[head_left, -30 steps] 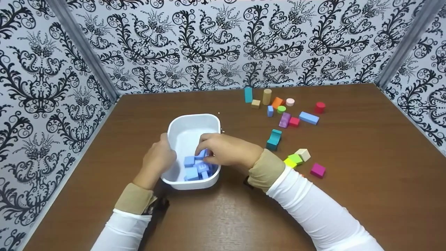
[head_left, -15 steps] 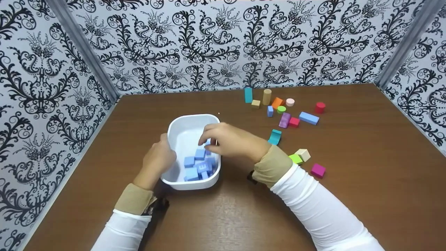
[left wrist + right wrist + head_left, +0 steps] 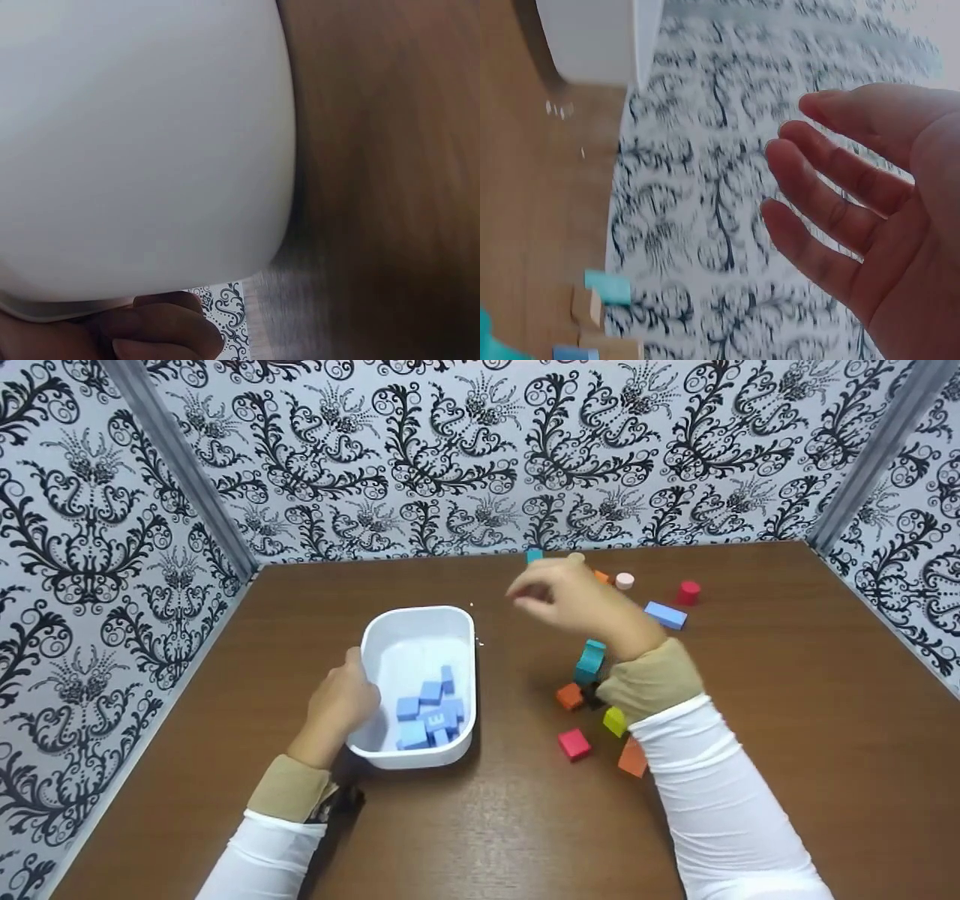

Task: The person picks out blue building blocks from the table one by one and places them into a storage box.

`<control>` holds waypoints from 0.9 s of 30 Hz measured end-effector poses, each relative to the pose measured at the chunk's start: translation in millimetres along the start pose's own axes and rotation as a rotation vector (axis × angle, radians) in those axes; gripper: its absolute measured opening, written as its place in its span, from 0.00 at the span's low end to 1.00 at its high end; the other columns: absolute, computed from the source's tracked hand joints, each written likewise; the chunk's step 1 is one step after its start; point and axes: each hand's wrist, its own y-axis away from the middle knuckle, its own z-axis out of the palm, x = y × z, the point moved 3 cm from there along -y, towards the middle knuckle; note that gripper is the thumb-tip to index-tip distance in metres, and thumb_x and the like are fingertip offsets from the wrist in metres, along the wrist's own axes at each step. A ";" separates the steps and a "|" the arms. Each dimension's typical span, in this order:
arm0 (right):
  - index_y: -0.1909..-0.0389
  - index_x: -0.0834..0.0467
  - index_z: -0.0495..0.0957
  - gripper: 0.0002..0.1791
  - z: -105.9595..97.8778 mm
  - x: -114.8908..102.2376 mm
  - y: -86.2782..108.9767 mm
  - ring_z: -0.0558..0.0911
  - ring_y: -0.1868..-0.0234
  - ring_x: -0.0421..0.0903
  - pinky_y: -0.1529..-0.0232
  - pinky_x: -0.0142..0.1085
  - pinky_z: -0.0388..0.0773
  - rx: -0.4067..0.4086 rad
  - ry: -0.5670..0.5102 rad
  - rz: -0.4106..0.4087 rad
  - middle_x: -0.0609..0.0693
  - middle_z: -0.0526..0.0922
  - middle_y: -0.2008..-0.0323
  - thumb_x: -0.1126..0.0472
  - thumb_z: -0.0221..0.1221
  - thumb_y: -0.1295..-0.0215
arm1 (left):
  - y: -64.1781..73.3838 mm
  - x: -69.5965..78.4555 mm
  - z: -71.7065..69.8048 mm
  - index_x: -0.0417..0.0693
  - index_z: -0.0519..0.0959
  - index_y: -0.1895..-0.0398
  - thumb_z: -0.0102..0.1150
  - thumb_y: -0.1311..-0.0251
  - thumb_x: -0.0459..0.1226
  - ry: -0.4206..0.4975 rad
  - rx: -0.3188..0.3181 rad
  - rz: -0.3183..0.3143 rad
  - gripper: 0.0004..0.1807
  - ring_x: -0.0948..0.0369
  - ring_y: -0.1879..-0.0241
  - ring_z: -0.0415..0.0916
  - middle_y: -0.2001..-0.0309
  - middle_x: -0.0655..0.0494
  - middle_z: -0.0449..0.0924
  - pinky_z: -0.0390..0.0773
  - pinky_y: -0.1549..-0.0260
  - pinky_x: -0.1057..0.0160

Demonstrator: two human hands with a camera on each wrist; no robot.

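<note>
A white plastic tub [image 3: 418, 761] stands on the table, with several blue blocks [image 3: 430, 692] gathered in its near half. My left hand [image 3: 339, 701] grips the tub's left rim; in the left wrist view its fingers [image 3: 161, 330] curl at the wall's edge. Above the table, right of the tub, hovers my right hand [image 3: 574, 598]. Its palm holds nothing in the right wrist view, and the fingers [image 3: 810, 240] are loosely bent and apart. Beneath and behind it lie a long blue block [image 3: 665, 616] and a teal curved block [image 3: 590, 661].
Nearer me on the right are a red block [image 3: 574, 745], an orange block [image 3: 569, 696] and a yellow block [image 3: 615, 721]. A red cylinder [image 3: 688, 592] and a pale pink disc [image 3: 624, 580] sit farther back. Patterned panels [image 3: 480, 457] wall the table's back and sides.
My right hand let go of a blue block inside the tub, then rose and swung right over the scattered blocks. My left hand and the tub stayed where they were.
</note>
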 end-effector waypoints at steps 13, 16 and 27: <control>0.46 0.62 0.87 0.13 -45.6 69.0 39.4 0.84 0.47 0.58 0.42 0.54 0.79 0.015 0.047 0.363 0.60 0.87 0.47 0.62 0.64 0.26 | 0.0 -1.1 -0.5 0.33 0.59 0.23 0.46 0.34 0.32 0.016 -0.004 -0.006 0.34 0.37 0.50 0.84 0.45 0.28 0.82 0.81 0.56 0.37; 0.43 0.63 0.86 0.16 -50.3 85.0 51.3 0.84 0.44 0.59 0.39 0.55 0.78 -0.014 0.032 0.426 0.61 0.87 0.45 0.60 0.62 0.25 | 0.0 -1.1 -0.2 0.33 0.58 0.22 0.46 0.34 0.32 0.020 -0.006 -0.005 0.35 0.37 0.50 0.84 0.45 0.28 0.82 0.81 0.57 0.37; 0.37 0.69 0.80 0.22 -63.0 134.6 88.1 0.79 0.38 0.68 0.35 0.62 0.72 -0.096 0.045 0.613 0.71 0.81 0.39 0.60 0.61 0.25 | 0.2 0.3 -0.8 0.32 0.58 0.23 0.46 0.33 0.32 0.014 -0.007 -0.002 0.34 0.37 0.50 0.83 0.45 0.27 0.81 0.80 0.54 0.36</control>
